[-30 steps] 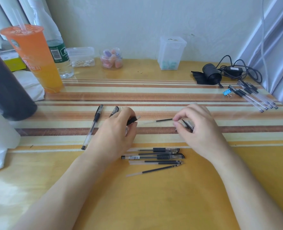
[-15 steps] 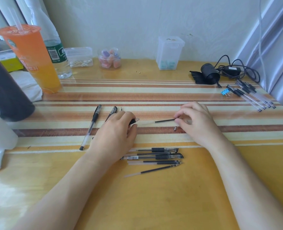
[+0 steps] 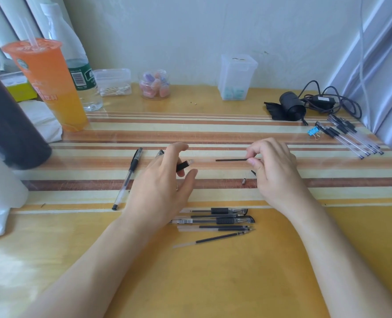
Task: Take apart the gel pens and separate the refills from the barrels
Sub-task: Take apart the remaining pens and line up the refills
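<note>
- Across the whole lower frame, the yellow table point(image 3: 213, 283) with its striped mat carries everything; an orange drink cup point(image 3: 50, 86) stands at upper left.
- At right of centre, the right hand point(image 3: 275, 171) pinches the ink end of a refill point(image 3: 230, 160) between thumb and forefinger; the refill lies level, its clear tail reaching toward the left hand.
- Left of centre, the left hand point(image 3: 160, 187) has its fingers closed on a barrel point(image 3: 183, 166) by the black grip section; thumb and forefinger are spread apart in front.
- The refill looks nearly or fully drawn out of that barrel; I cannot tell whether the ends still overlap.
- At far right, a bundle of pens point(image 3: 351, 136), roughly five or six, lies well apart; whether these are whole I cannot tell.
- Below the hands, a small pile point(image 3: 215, 222) holds about two barrels and three loose refills, so, by my judgement, the task is partly done.
- At centre left, two pens point(image 3: 128, 177) lie beside the left hand, seemingly untouched and left to do.
- Between the hands, one small tip piece point(image 3: 244, 181) lies on the mat.
</note>
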